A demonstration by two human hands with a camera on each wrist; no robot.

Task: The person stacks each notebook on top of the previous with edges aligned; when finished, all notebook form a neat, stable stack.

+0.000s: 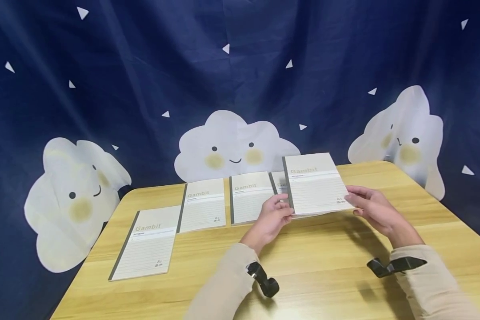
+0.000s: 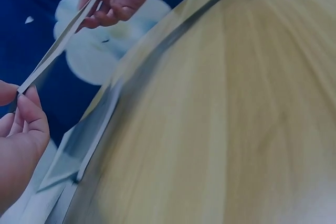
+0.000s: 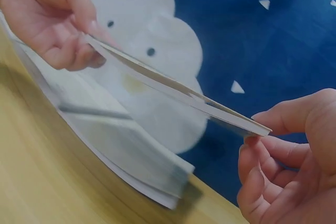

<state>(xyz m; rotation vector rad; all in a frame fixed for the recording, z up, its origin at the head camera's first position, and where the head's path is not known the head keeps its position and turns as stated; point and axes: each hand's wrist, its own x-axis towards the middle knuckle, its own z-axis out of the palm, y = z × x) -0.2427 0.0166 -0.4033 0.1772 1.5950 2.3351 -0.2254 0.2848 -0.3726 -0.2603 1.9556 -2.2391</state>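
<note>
A white Gambit notebook [image 1: 314, 186] with a dark spine is held up over the table, tilted toward me. My left hand [image 1: 273, 218] pinches its lower left corner by the spine. The lower right edge sits between the thumb and fingers of my right hand [image 1: 372, 212]. Seen edge-on in the right wrist view, the held notebook [image 3: 173, 90] is thin, with its pages slightly parted. Behind it, another notebook [image 1: 278, 181] lies mostly hidden. Further left on the table are three matching notebooks, the nearest to the held one [image 1: 248, 202], a middle one [image 1: 203, 209] and the leftmost [image 1: 146, 244].
The wooden table [image 1: 312, 275] has rounded far corners. A dark blue curtain [image 1: 144, 58] with white clouds and small triangles hangs just behind its far edge. Black straps [image 1: 264, 280] sit on both sleeves near the wrists.
</note>
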